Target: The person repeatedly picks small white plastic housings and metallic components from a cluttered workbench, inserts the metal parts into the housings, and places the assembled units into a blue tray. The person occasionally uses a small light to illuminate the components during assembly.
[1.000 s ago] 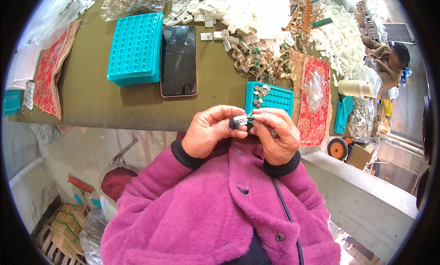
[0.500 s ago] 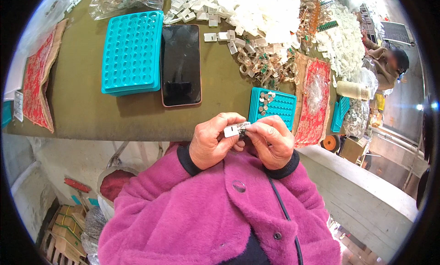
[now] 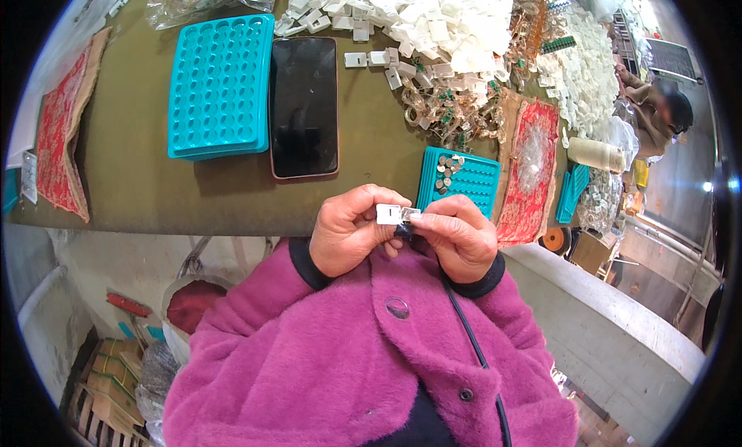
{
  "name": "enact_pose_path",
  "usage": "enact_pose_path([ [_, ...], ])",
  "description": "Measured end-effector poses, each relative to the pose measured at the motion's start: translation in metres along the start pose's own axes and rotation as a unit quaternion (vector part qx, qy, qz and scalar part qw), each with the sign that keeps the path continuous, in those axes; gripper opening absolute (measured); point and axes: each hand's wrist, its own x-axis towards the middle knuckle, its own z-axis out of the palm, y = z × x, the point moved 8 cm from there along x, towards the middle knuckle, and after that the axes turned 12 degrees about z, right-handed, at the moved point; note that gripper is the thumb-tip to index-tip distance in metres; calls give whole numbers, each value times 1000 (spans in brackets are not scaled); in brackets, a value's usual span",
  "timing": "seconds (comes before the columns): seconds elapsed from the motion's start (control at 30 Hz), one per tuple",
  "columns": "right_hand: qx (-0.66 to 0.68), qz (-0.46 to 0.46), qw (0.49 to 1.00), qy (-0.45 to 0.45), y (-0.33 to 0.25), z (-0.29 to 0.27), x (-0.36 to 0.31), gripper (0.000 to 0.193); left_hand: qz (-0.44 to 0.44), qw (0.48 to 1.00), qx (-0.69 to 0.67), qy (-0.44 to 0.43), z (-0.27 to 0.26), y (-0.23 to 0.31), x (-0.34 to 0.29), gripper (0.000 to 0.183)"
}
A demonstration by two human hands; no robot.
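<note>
My left hand and my right hand meet in front of my chest, just below the table's near edge. Between their fingertips they pinch a small white plastic piece with a dark part under it. Both forearms wear fuzzy pink sleeves. Just beyond my right hand a small teal tray holds several small grey metal pieces in its top left corner.
On the olive table lie a stack of large teal hole trays, a black phone, a heap of white plastic pieces, tangled clear parts and red patterned cloths. Another person is at far right. A bucket stands below.
The view has shifted, so the table and trays sit lower and nearer. My hands stay together on the small piece, which has turned so its white face shows.
</note>
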Motion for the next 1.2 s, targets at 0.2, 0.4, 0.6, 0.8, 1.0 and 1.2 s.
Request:
enact_pose_path([
  [0.2, 10, -25, 999, 17, -2, 0, -2, 29, -13, 1000, 18, 19, 5, 4, -6, 30],
  [0.4, 4, 4, 999, 44, 1, -2, -11, 24, -5, 997, 44, 63, 7, 6, -18, 33],
  [0.6, 18, -7, 1000, 21, 5, -1, -14, 23, 155, 944, 292, 23, 26, 30, -15, 35],
  [0.8, 46, 43, 998, 20, 21, -5, -19, 21, 303, 807, 507, -33, 58, 51, -15, 40],
  [1.0, 288, 278, 907, -128, 56, 1, -30, 13, 104, 984, 144, 32, 42, 17, -13, 29],
  [1.2, 394, 338, 834, -187, 62, 0, -38, 14, -64, 990, -91, 83, 40, -21, -15, 36],
])
